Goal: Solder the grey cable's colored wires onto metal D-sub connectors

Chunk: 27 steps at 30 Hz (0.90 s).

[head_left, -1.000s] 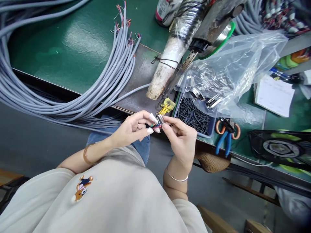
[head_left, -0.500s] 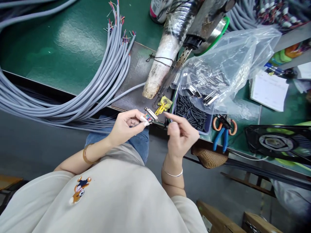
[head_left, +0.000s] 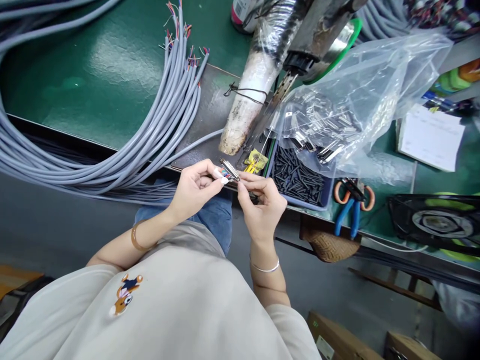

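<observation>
My left hand (head_left: pixel 197 187) pinches a metal D-sub connector (head_left: pixel 230 169) by its wired side, where thin coloured wires (head_left: pixel 225 173) show beside the thumb. At the connector's other end are the thumb and forefinger of my right hand (head_left: pixel 264 202), closed on its right tip. Just beyond lies a yellow piece (head_left: pixel 256 160) on the dark board (head_left: pixel 198 127). A soldering iron (head_left: pixel 279 95) slants down towards this spot, beside a wrapped white tube (head_left: pixel 240 115). One grey cable (head_left: pixel 204 136) runs across the board.
A bundle of grey cables (head_left: pixel 150 140) with stripped ends curves along the left. Right of my hands stands a blue tray (head_left: pixel 326 195) of black sleeves, with a clear bag (head_left: pixel 390 85) of metal connectors over it. Pliers (head_left: pixel 348 215), a fan (head_left: pixel 438 222) and paper (head_left: pixel 431 137) lie further right.
My right hand has moved left from beside the yellow piece and closed at the connector's right end. The connector has tilted slightly in my left hand.
</observation>
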Each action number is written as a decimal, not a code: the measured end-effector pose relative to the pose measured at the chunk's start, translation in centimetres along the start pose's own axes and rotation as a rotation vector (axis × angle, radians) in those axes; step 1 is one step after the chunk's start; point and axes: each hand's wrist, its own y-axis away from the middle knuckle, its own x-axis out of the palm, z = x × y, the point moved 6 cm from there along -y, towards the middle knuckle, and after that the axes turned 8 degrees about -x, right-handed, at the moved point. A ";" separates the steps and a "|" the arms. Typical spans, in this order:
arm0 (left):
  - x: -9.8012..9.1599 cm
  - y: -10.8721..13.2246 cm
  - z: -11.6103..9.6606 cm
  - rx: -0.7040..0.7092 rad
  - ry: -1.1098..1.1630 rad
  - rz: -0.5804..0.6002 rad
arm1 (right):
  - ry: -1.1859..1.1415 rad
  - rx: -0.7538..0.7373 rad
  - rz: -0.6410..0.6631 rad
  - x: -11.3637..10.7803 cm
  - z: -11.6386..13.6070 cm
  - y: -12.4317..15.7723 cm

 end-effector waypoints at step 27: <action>0.3 -1.5 -1.2 0.027 -0.033 -0.018 | 0.131 -0.315 -0.059 -0.2 1.8 -2.4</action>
